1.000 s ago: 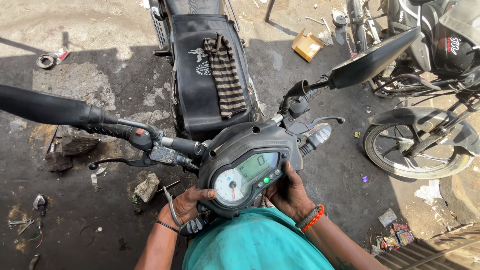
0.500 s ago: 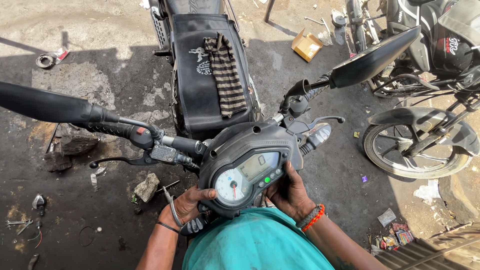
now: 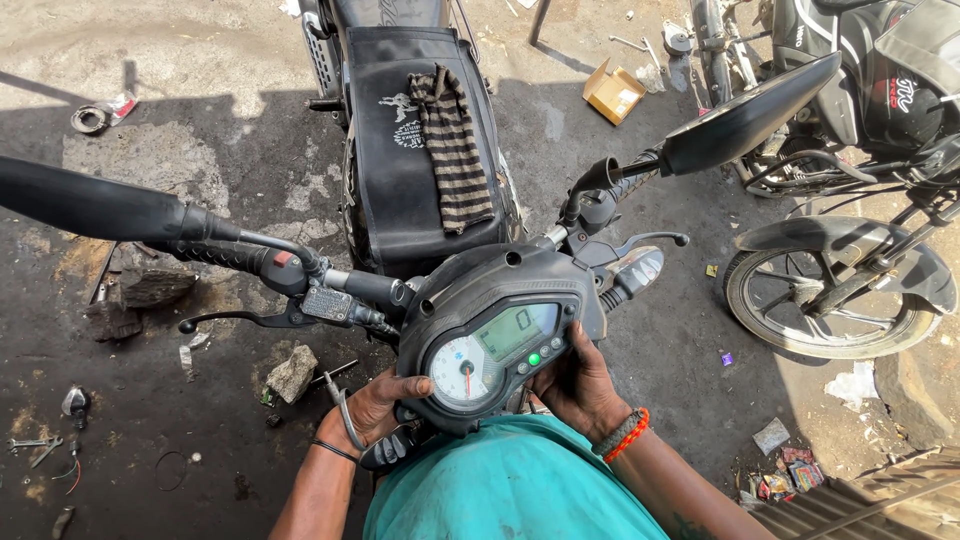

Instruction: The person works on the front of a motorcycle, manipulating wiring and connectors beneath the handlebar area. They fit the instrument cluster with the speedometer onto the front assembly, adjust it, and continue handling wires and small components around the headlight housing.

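Your left hand and right hand clamp their grip on either side of the instrument cluster, steadying it between the handlebars, above the striped cloth on the seat.

the instrument cluster sits between the two handlebars, with the left hand at its lower left edge and the right hand against its lower right side. beyond the cluster lies the seat, with a folded cloth on it. a second motorcycle's wheel stands to the right, a cardboard box lies on the ground behind it, and a stone lies on the ground left of the cluster.
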